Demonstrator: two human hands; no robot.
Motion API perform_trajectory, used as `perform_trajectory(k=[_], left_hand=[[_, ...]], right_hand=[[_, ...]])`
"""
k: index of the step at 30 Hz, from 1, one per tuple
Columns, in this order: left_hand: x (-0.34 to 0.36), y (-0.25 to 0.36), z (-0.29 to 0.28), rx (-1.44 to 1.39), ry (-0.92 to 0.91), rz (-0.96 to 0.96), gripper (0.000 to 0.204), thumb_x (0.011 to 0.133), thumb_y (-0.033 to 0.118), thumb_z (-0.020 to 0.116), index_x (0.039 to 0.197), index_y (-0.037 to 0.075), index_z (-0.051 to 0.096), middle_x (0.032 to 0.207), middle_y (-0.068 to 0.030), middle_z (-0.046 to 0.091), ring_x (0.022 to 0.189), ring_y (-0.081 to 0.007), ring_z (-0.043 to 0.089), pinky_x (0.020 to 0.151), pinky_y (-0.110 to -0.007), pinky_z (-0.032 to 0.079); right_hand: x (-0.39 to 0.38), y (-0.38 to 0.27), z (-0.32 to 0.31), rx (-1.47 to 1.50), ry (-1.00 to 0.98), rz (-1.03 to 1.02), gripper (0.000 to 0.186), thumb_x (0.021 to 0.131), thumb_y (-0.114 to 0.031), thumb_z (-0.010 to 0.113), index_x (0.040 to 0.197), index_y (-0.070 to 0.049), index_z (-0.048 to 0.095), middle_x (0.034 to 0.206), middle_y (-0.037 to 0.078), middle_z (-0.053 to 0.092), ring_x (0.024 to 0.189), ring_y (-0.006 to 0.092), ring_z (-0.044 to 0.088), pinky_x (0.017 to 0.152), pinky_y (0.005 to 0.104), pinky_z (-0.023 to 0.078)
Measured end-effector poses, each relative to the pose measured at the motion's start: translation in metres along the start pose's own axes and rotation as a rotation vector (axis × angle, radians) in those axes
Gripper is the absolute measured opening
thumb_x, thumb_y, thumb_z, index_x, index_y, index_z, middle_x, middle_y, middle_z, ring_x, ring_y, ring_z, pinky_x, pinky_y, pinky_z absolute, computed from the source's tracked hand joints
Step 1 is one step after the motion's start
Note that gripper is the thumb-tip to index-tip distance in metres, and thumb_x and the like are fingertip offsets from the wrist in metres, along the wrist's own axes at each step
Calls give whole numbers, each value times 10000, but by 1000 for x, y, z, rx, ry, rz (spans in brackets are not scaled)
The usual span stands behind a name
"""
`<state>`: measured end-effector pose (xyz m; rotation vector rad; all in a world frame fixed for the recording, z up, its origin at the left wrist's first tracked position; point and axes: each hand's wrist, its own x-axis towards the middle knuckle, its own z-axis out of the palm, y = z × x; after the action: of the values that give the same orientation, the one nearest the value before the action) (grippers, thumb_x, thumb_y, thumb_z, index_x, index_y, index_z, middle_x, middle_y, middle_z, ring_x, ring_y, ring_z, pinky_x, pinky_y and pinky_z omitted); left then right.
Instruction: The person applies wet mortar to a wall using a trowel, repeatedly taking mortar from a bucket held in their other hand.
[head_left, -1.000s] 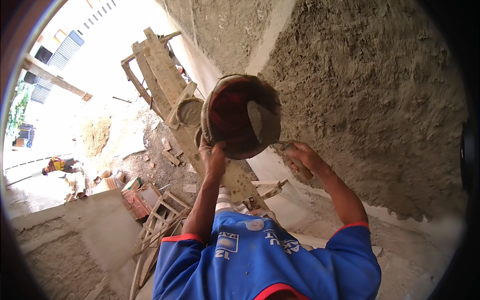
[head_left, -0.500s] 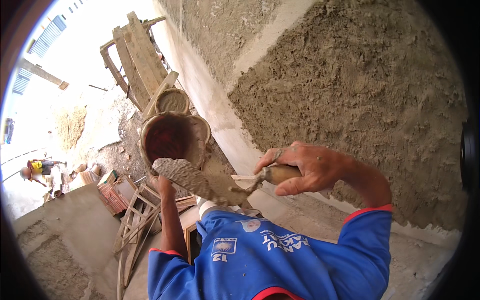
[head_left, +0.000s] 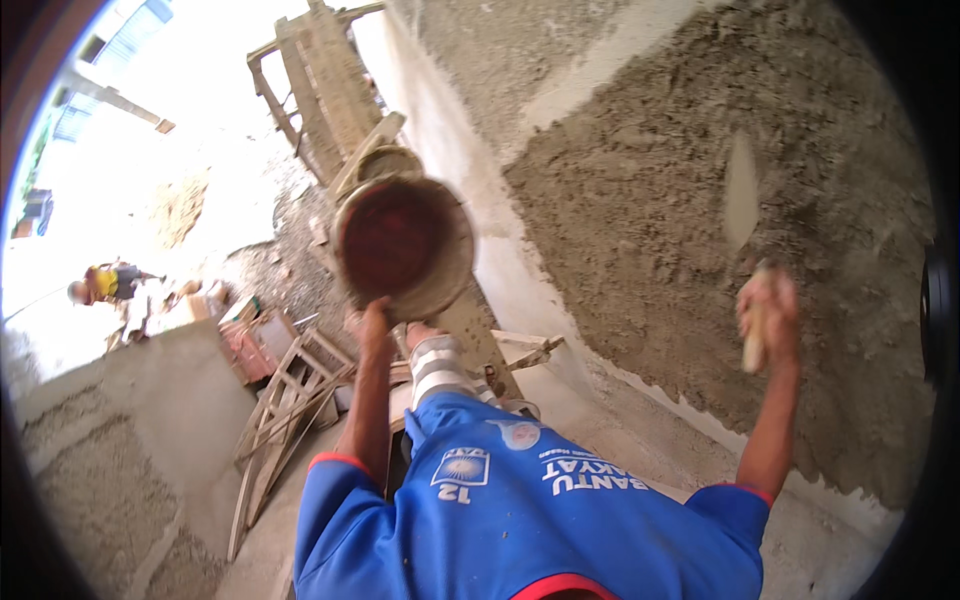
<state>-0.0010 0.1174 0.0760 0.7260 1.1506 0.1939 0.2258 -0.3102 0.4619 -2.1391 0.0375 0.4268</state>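
Note:
My left hand (head_left: pixel 370 325) grips the near rim of a mortar-smeared bucket (head_left: pixel 390 240) with a dark red inside, held over a wooden plank (head_left: pixel 465 340). Just behind that bucket sits another container of grey mortar (head_left: pixel 385 160), partly hidden. Out to the right, my right hand (head_left: pixel 770 315) is closed round the wooden handle of a trowel (head_left: pixel 752 340). Its long pale blade (head_left: pixel 740 190) is at the wall (head_left: pixel 630 240), which is coated with rough wet mortar; the hand is blurred by motion.
Scaffold boards (head_left: pixel 330 100) extend away at the upper left. Below at left lie a wooden frame (head_left: pixel 270 420), stacked reddish blocks (head_left: pixel 255 350) and a grey concrete ledge (head_left: pixel 130 420). A person in yellow (head_left: pixel 105 285) is farther off on the bright ground.
My right hand has swung from beside the bucket up and right to the wall; the mortar that loaded the blade half a second ago no longer shows on it. The bucket went down-left, then slightly up-right.

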Motion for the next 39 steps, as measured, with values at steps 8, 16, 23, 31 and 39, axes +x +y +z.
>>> perform_trajectory(k=[8,16,23,31,39], left_hand=[[-95,28,106,4,-157,332,370,763,11,623,1125,9,544,940,-57,625,786,-149,587,723,-278,486],[-132,46,138,278,-258,688,395,842,-2,580,1231,2,510,1018,-52,634,894,-107,586,746,-247,470],[-123,56,129,267,-283,603,391,847,-10,582,1232,37,531,965,-22,630,836,-84,576,682,-229,467],[-118,82,117,116,-341,373,360,826,71,679,1151,-10,547,887,-65,658,721,-132,624,604,-259,504],[-90,98,73,-32,-228,236,320,824,178,718,1055,45,541,864,-62,643,652,-167,652,528,-305,575]], right_hand=[[-26,54,123,-496,-504,42,346,858,-176,567,1142,9,498,768,153,616,677,244,643,536,359,539],[37,10,177,-1287,-172,-399,246,894,-121,467,1093,16,512,785,252,614,779,372,651,630,425,534],[47,62,208,-635,-748,-229,286,844,-186,547,1047,14,568,710,148,605,597,221,603,516,330,497],[15,57,247,41,-888,214,500,848,-150,587,1276,67,446,598,4,498,494,80,478,450,241,408],[3,23,233,-33,-813,32,321,813,-137,665,1058,3,512,650,29,525,516,108,495,486,275,434]])
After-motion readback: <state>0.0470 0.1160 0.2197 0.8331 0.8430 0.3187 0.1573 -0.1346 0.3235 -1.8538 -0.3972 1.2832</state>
